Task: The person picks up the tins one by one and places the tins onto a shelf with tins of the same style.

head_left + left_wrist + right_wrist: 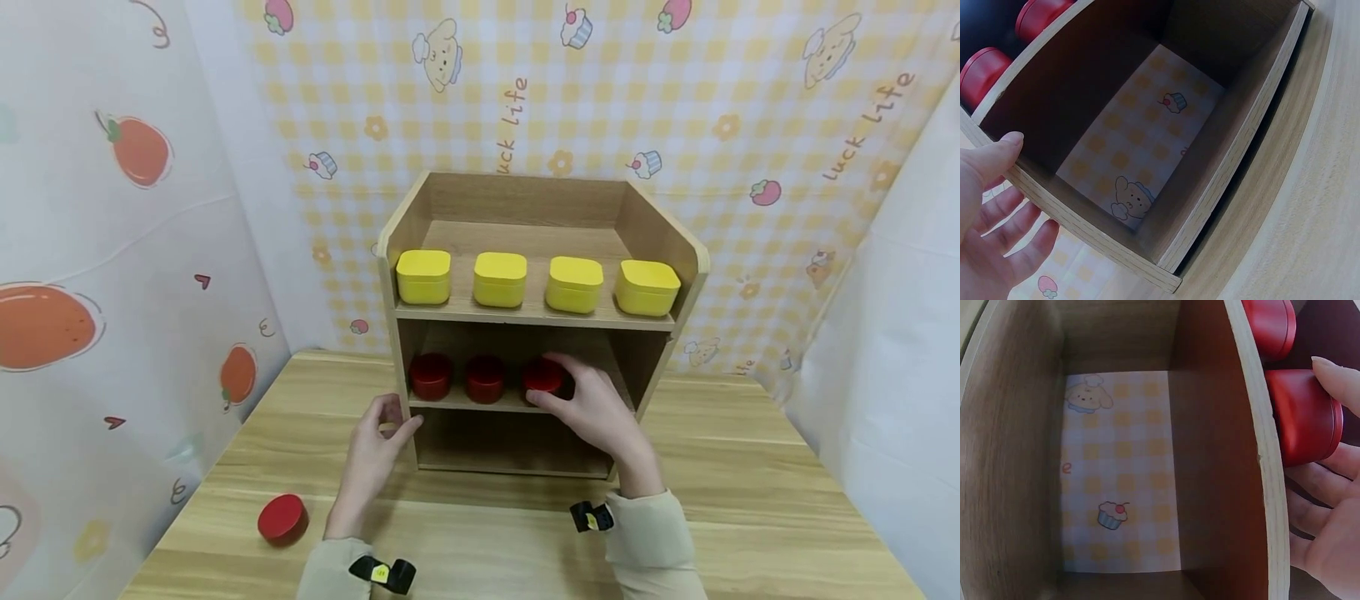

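Observation:
On the middle shelf of a small wooden rack (517,315) stand three round red tins. My right hand (596,412) grips the rightmost red tin (1304,415), thumb on one side and fingers on the other. The middle red tin (484,380) and the left red tin (431,377) stand beside it in a row. At the rack's left side panel is my left hand (378,446), its thumb in front of the edge and its loosely bent fingers outside (997,215). Whether those fingers press the panel, I cannot tell.
Several yellow square tins (500,280) line the rack's top shelf. Another red tin (282,520) lies on the wooden table (750,492), left of my left forearm. A patterned cloth (480,100) hangs behind the rack. The bottom compartment's back shows the same checked pattern.

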A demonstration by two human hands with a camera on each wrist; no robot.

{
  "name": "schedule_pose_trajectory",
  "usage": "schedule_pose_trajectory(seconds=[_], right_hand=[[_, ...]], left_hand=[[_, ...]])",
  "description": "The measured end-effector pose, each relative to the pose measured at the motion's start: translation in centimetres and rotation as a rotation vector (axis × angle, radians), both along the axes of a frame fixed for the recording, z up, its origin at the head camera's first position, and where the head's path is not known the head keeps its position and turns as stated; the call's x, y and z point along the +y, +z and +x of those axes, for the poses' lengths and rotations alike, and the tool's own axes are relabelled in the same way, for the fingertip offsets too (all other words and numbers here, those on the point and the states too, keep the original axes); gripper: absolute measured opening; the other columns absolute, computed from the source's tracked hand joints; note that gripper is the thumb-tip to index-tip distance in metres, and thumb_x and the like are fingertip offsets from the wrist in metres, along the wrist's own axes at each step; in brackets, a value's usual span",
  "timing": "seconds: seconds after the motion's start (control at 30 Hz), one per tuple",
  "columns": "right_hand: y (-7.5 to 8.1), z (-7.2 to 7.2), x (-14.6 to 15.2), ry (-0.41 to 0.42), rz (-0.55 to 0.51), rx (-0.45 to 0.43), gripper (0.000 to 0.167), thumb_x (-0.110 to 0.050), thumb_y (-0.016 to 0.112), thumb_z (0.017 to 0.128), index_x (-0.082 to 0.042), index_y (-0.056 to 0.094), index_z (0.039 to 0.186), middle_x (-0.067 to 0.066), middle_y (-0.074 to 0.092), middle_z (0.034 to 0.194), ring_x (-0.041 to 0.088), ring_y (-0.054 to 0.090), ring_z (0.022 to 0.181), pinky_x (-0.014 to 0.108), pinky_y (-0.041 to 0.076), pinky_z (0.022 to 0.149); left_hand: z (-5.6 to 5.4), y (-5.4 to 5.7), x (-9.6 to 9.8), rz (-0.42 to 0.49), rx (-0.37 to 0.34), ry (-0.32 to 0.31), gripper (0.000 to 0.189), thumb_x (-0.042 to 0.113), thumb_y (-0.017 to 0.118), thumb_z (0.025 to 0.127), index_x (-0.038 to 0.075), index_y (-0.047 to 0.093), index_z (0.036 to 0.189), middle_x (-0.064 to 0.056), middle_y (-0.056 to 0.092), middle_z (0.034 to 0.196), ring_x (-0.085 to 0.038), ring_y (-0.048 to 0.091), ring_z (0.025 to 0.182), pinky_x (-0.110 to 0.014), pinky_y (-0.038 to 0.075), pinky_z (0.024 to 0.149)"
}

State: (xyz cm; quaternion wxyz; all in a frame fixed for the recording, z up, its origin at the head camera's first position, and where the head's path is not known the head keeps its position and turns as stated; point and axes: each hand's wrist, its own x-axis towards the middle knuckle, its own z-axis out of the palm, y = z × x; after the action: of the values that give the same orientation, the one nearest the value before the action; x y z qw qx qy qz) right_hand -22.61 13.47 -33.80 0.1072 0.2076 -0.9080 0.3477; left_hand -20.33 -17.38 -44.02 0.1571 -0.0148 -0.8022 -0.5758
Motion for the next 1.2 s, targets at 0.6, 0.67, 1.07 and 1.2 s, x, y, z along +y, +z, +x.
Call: schedule_pose_trajectory(seconds=[0.6,0.67,1.07,1.2], right_hand=[[-0.2,0.0,0.5,-0.001,0.049,-0.061,0.071,-0.046,0.069,0.089,-0.005,0.046,0.143,0.016,0.052,0.139,0.033,0.052,0.123,0.051,0.041,0.101],[-0.2,0.0,0.4,0.005,0.055,-0.051,0.075,-0.048,0.069,0.088,-0.006,0.044,0.144,0.015,0.049,0.142,0.033,0.049,0.126,0.051,0.04,0.103],[0.0,1.1,0.5,0.014,0.048,0.062,0.083,-0.056,0.07,0.084,-0.018,0.037,0.15,0.01,0.041,0.148,0.03,0.04,0.134,0.051,0.035,0.106],[0.3,1.9,1.0,0.016,0.033,0.105,0.076,-0.051,0.072,0.085,-0.018,0.043,0.147,0.007,0.044,0.145,0.027,0.041,0.132,0.05,0.036,0.105]], left_hand=[[-0.2,-0.1,0.2,-0.001,-0.007,-0.004,0.038,0.019,0.073,0.091,0.008,0.053,0.121,-0.009,0.055,0.104,-0.021,0.057,0.098,-0.025,0.053,0.075],[-0.2,-0.2,0.1,0.003,-0.005,-0.001,0.037,0.018,0.073,0.091,0.008,0.054,0.121,-0.009,0.055,0.104,-0.021,0.057,0.098,-0.026,0.053,0.076],[0.0,0.0,-0.1,-0.021,-0.014,-0.003,0.04,0.02,0.072,0.091,0.008,0.053,0.123,-0.008,0.056,0.107,-0.02,0.054,0.101,-0.025,0.053,0.077],[0.1,0.1,-0.1,-0.025,-0.015,-0.005,0.041,0.02,0.072,0.091,0.007,0.053,0.124,-0.008,0.055,0.106,-0.02,0.055,0.1,-0.024,0.052,0.074]])
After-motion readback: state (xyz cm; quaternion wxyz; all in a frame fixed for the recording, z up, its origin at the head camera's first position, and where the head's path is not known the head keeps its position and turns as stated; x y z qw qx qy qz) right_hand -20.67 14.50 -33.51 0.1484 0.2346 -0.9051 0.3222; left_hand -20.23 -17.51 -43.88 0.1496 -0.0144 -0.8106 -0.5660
